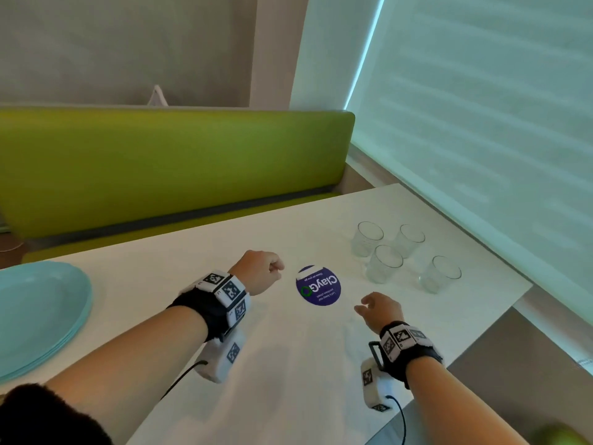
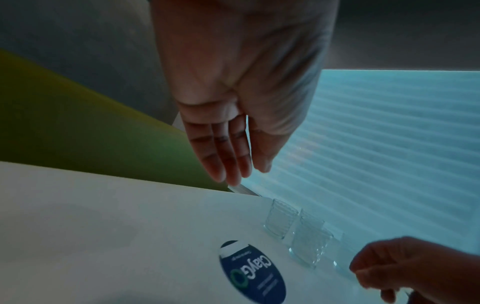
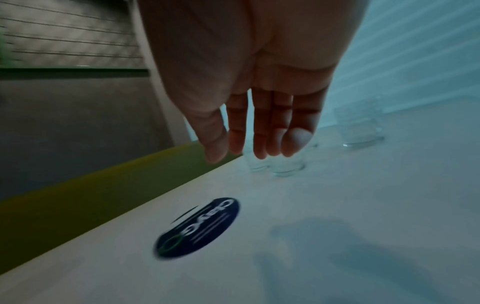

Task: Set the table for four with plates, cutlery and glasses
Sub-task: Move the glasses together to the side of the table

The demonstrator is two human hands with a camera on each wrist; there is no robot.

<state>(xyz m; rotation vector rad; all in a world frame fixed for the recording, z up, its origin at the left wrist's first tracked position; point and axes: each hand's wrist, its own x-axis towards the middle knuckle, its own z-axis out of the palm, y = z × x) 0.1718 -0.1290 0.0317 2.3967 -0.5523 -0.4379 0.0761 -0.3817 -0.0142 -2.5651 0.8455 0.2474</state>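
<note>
A stack of pale teal plates (image 1: 41,316) lies at the table's left edge. Several clear glasses (image 1: 385,264) stand grouped at the far right of the white table (image 1: 288,364); they also show as glasses (image 2: 280,220) and glasses (image 3: 359,127) in the wrist views. My left hand (image 1: 260,271) hovers over the middle of the table, fingers relaxed and empty, seen from below as the left hand (image 2: 245,174). My right hand (image 1: 378,308) hangs empty just short of the glasses, with the fingers of this right hand (image 3: 244,154) loosely extended.
A round dark blue sticker (image 1: 317,285) lies flat between my hands. A green bench (image 1: 160,165) runs along the table's far side. A window blind (image 1: 481,123) closes off the right, near the table's right edge (image 1: 519,293).
</note>
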